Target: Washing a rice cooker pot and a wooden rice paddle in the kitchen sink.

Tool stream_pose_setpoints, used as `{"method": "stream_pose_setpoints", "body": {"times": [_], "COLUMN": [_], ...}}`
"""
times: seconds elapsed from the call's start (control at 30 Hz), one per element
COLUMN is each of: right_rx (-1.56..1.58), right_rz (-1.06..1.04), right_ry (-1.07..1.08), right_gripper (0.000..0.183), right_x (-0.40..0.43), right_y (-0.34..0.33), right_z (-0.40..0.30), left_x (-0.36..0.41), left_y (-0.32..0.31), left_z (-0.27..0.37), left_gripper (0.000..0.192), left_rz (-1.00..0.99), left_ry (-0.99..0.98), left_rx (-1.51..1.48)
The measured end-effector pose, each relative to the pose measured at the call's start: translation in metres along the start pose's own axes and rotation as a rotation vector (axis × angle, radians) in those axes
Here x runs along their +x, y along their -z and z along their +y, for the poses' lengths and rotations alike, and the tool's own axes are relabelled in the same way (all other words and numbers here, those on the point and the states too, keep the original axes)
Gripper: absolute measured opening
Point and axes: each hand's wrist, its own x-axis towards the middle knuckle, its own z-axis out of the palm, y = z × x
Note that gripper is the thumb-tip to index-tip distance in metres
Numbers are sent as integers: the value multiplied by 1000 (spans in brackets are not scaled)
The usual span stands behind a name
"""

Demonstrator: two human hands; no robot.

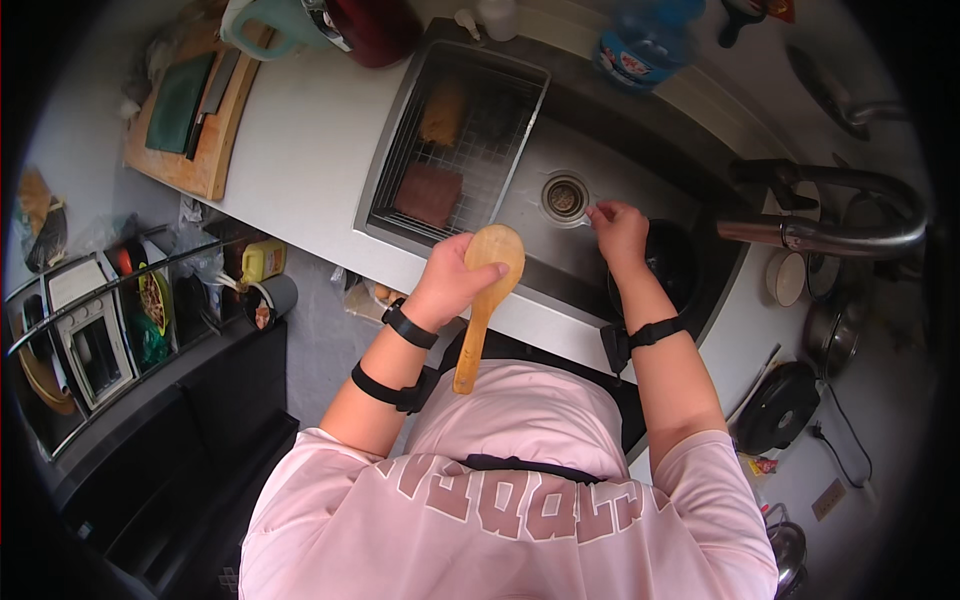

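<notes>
My left hand grips a wooden rice paddle over the sink's front edge. Its thumb lies across the broad, rounded head, and the handle points down toward my shirt. Over the steel sink, my right hand has its fingers pinched together beside the drain strainer. Whether anything small is between those fingertips cannot be made out. Partly hidden behind my right wrist, a black pan sits in the sink's right part.
A wire basket in the sink's left side holds a brown cloth or sponge and a yellowish one. The faucet reaches in from the right. Left on the counter, a knife and green cutting board lie on a wooden board.
</notes>
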Motion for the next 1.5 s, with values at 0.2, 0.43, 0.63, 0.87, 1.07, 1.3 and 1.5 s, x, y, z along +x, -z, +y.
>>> {"method": "stream_pose_setpoints", "body": {"times": [0.2,0.43,0.63,0.87,1.07,1.3,1.5], "right_rx": [420,338,-553,-332,702,1055,1154], "right_rz": [-45,2,33,219,194,531,453], "right_ry": [91,150,196,295,-32,164,200], "right_gripper": [38,31,16,15,20,42,35], "right_x": [2,-14,-16,-9,-21,4,36], "right_y": [-12,-5,13,18,71,213,251], "right_z": [29,10,-20,12,35,44,92], "left_x": [-1,-5,-5,1,18,47,77], "left_y": [11,17,23,20,-5,-86,-163], "left_z": [-5,2,4,5,1,-7,-10], "left_gripper": [29,28,29,26,24,24,27], "left_rz": [-8,-23,-34,-12,27,-162,-220], "left_ry": [13,20,28,29,15,142,268], "left_rx": [-16,-6,12,-21,-241,-450,-573]}}
